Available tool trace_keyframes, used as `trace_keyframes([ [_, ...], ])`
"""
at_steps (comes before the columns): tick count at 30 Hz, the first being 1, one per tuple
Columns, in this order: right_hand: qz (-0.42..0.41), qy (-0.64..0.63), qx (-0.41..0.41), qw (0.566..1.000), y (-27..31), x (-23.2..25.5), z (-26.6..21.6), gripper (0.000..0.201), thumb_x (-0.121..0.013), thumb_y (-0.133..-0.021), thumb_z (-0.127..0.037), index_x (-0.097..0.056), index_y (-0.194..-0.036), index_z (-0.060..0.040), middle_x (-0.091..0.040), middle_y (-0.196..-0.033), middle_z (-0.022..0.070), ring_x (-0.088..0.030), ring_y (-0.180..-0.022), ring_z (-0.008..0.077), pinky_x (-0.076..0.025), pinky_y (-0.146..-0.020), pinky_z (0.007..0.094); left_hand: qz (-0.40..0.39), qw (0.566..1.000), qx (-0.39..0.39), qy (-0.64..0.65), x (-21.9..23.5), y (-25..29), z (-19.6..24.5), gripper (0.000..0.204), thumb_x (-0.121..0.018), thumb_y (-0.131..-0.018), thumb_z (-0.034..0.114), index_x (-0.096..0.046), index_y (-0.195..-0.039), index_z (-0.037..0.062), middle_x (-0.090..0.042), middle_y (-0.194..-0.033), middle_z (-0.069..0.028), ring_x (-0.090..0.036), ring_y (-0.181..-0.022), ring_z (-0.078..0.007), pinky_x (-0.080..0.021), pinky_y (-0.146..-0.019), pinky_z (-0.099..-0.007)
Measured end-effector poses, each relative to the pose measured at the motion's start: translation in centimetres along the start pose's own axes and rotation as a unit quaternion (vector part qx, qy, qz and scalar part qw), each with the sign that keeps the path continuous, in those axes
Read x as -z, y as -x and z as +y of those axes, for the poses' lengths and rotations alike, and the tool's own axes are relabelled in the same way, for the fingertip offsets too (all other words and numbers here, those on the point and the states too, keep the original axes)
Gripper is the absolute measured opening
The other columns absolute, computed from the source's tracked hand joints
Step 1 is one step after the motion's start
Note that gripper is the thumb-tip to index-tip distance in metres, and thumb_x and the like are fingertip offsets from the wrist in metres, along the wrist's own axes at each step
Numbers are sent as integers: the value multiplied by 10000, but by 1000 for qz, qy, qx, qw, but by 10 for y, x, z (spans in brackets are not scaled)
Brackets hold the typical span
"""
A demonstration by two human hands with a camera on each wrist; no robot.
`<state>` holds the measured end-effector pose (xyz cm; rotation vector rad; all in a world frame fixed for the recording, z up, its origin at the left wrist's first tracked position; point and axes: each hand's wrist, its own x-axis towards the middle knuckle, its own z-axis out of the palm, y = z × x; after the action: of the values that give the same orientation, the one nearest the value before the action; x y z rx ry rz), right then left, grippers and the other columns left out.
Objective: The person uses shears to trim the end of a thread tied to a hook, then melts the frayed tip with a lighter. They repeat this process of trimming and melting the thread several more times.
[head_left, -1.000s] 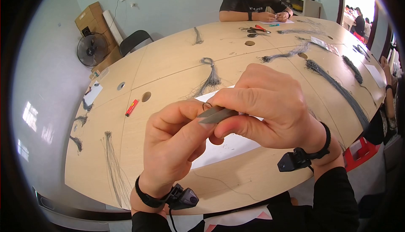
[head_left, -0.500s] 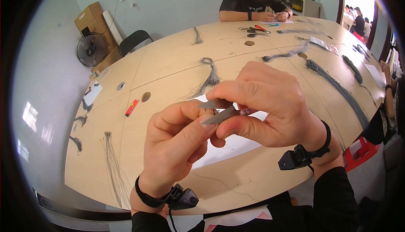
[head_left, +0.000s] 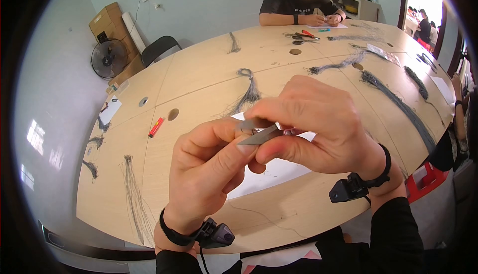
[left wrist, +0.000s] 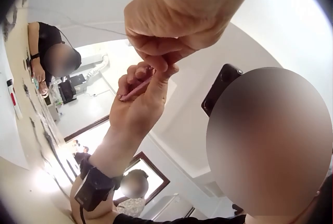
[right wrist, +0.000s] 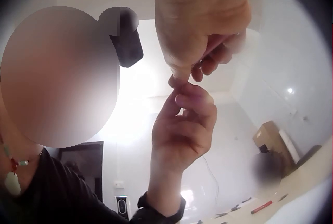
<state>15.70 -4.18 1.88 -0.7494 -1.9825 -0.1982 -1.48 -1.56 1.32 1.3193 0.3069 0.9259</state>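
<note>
My right hand point(head_left: 323, 124) holds a pair of small thread snips point(head_left: 261, 136) between index finger and thumb. Two grey pointed blades stand apart and point left, over the left fingertips. The pink handle point(left wrist: 136, 90) lies along the right palm in the left wrist view. My left hand point(head_left: 206, 162) pinches something small and dark between thumb and index finger, mostly hidden by the fingers and blades. In the left wrist view a thin line point(left wrist: 86, 23) runs off from these fingers. Both hands meet above a white sheet of paper point(head_left: 271, 178).
Beyond the hands lies a grey bundle of lines point(head_left: 249, 92), with longer bundles point(head_left: 398, 105) at the right. A red lighter point(head_left: 156, 127) and loose strands point(head_left: 132, 194) lie at the left. Scissors point(head_left: 301, 41) rest near a person point(head_left: 286, 5) seated across the table.
One second ago the blades lay nearly together, with a dark loop showing above the left fingers. They have since spread apart, and the loop is less visible. Both hands stay nearly in place.
</note>
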Motion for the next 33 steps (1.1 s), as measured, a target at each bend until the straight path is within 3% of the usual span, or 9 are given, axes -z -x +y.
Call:
trace_keyframes([
  [4, 23, -141, -98, 985, 1, 1, -11, 224, -661, -645, -146, -553, -787, -12, -500, -628, 16, -411, -515, 53, -315, -457, 171, 30, 997, -59, -34, -6, 0, -1, 71, -508, -761, 36, -525, -811, -11, -549, -720, -71, -507, -592, -77, -368, -441, -147],
  [6, 76, -225, -197, 951, 3, -3, -16, 141, -598, -645, -37, -539, -768, 1, -498, -660, 12, -398, -541, 24, -303, -462, 156, 29, 996, -73, -43, -4, -2, -4, 64, -514, -754, 22, -526, -804, -16, -547, -736, -68, -511, -625, -87, -398, -488, -162],
  [10, 65, -203, -189, 958, 4, -5, -13, 129, -548, -637, 4, -534, -765, 9, -492, -661, 9, -394, -533, 25, -305, -456, 157, -2, 989, -117, -85, -1, -5, -8, 55, -516, -740, -16, -519, -792, -35, -537, -773, -72, -512, -688, -102, -445, -563, -190],
  [14, 52, -222, -176, 958, 5, -6, -11, 130, -564, -610, -33, -519, -729, -7, -477, -633, -1, -380, -501, 35, -292, -440, 163, 14, 988, -100, -119, -4, -2, -8, 50, -514, -737, -27, -515, -785, -40, -529, -783, -74, -509, -694, -101, -443, -559, -189],
  [19, 26, -168, -159, 972, 5, -2, -11, 142, -557, -588, -56, -499, -713, -22, -460, -614, 1, -368, -484, 56, -287, -439, 170, 4, 973, -177, -147, -1, -6, -17, 50, -510, -739, -20, -511, -787, -38, -529, -787, -86, -509, -680, -102, -438, -535, -182],
  [23, 22, -110, -109, 988, 3, 0, -5, 228, -628, -617, -152, -507, -769, -31, -464, -651, 13, -376, -510, 73, -307, -453, 177, 23, 986, -147, -81, -4, -6, -13, 64, -505, -753, 7, -508, -806, -30, -536, -767, -93, -514, -643, -91, -398, -455, -154],
  [25, 30, -86, -88, 992, 2, -1, -1, 272, -652, -625, -199, -513, -793, -34, -468, -667, 16, -382, -523, 80, -315, -458, 180, 58, 986, -140, -74, -4, -6, -12, 85, -493, -773, 40, -504, -829, -23, -538, -731, -89, -479, -535, -57, -326, -375, -134],
  [30, -4, -11, -1, 1000, -1, -4, 3, 367, -652, -648, -281, -532, -891, -33, -490, -690, 36, -421, -562, 116, -369, -468, 208, 40, 991, -122, -38, -2, -4, -12, 122, -493, -784, 69, -503, -869, -19, -531, -694, -69, -390, -434, -21, -274, -337, -134],
  [33, 7, -18, -36, 999, 0, -6, -3, 346, -645, -658, -270, -541, -885, -30, -498, -679, 45, -441, -567, 123, -396, -464, 212, 46, 991, -117, -37, -1, -4, -12, 145, -499, -784, 75, -499, -894, -19, -525, -683, -61, -371, -423, -15, -270, -338, -133],
])
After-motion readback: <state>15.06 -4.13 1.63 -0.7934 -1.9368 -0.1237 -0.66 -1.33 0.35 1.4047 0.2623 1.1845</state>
